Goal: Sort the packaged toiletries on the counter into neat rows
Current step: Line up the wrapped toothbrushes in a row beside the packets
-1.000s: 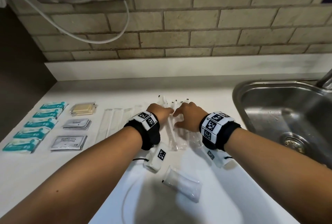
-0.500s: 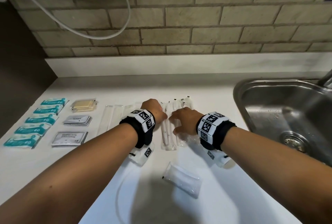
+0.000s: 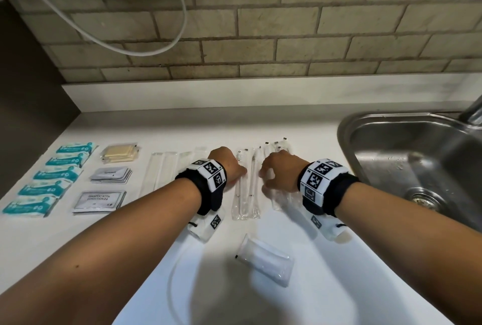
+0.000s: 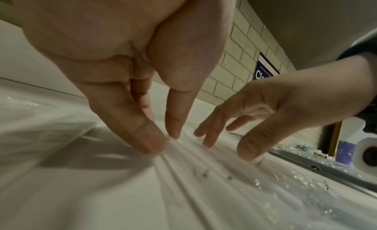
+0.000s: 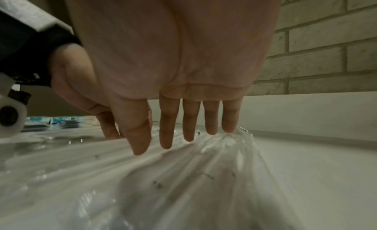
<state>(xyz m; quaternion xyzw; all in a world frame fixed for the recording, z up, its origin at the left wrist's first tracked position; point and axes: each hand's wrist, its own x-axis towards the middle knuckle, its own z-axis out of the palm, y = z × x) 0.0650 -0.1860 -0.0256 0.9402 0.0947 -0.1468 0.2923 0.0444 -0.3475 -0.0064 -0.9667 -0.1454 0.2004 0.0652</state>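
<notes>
Beside the steel sink, the left hand has slid away from it, its thumb and forefinger pinching one of the long clear-wrapped packets now drawn apart from the bunch under the right hand, whose straight, slightly spread fingers hold nothing. The teal packs and sachets farthest from the sink already stand in rows. Bare counter lies nearer the viewer, with one loose pouch; the sink's rim crowds the right wrist.
</notes>
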